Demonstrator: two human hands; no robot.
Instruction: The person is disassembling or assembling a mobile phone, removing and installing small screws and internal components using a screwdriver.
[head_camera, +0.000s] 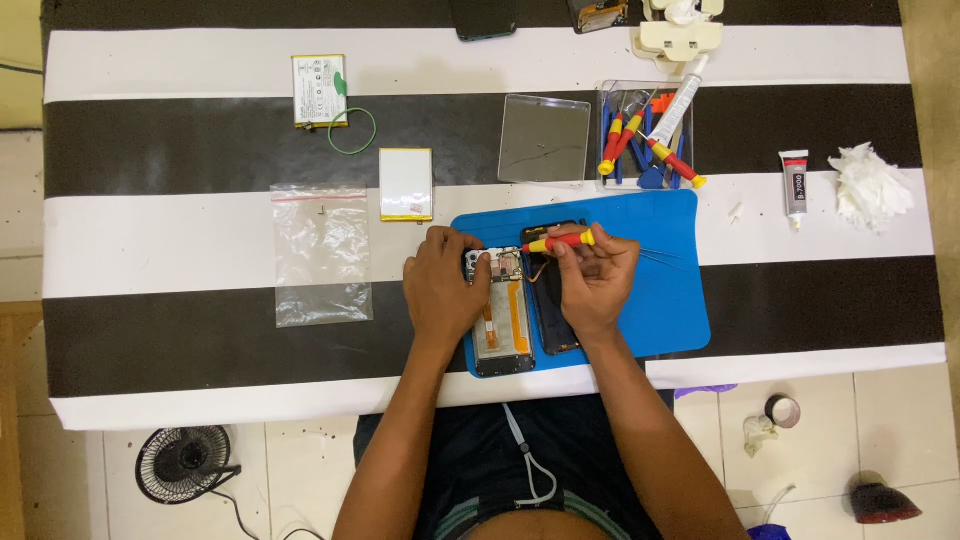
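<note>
Left hand: I see my left hand (443, 290) pressed down on the upper end of the opened phone body (502, 312), fingers curled over its camera corner, holding it in place.
Right hand: my right hand (595, 280) is clenched around a red and yellow screwdriver (560, 241), whose tip points toward 9 o'clock, at the top of the phone.
Phone: it lies on the blue mat (665, 270) at centre, back off, showing an orange flex strip; a black screen panel (553, 300) lies touching it on the 3 o'clock side, partly under my right hand.
Surface: a black and white striped surface (200, 140) carries everything.
Packages at 9 o'clock: a clear flat plastic bag (320, 255) with a red seal line; just beside it, toward 1 o'clock, a white rectangular battery pack (406, 184) edged in yellow.
Labelled pack at 11 o'clock: a white battery (319, 90) with a green patch, beside a green wire loop (352, 131).
At 12 o'clock: a clear lid (544, 138) and a clear tray of red, yellow and blue tools (645, 135).
At 2 o'clock: a small white glue tube (794, 184) with a dark label, near a crumpled tissue (870, 185).
</note>
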